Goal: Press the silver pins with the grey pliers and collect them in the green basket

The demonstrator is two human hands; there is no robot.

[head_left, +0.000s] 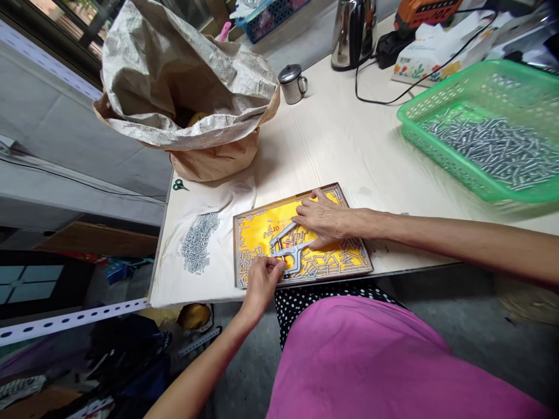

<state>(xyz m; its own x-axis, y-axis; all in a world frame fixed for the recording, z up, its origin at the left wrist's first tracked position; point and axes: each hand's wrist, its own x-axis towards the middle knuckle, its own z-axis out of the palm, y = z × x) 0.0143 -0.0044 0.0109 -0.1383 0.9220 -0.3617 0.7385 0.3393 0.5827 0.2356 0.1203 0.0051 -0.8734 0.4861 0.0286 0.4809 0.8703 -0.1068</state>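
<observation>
- Tray (257, 230) at table's (340, 145) near edge; bare top beyond, up to basket (441, 158).
- Tool (290, 251) flat mid-tray among pins (336, 262); long axis diagonal.
- L hand (262, 282) pinched on tool's near end.
- R hand (325, 220) flat, open, holds nothing.

Tray (255, 230): glossy yellow bottom, brown rim that looks like wood.
Tool (289, 251): grey metal, smooth, with a dull shine.
Small pins (336, 256): silver metal, shiny.
Cloth (209, 203): white, soft and matt, a bit wrinkled.
Table (340, 139): pale wood look, smooth, with thin grain lines.
Basket (441, 96): green plastic, smooth and a little shiny.
Sack (183, 75): brown paper outside, with a crinkly, rough, matt grey lining.
Cup (292, 84): metal, dull shine.
Kettle (349, 32): metal, shiny like a mirror.
</observation>
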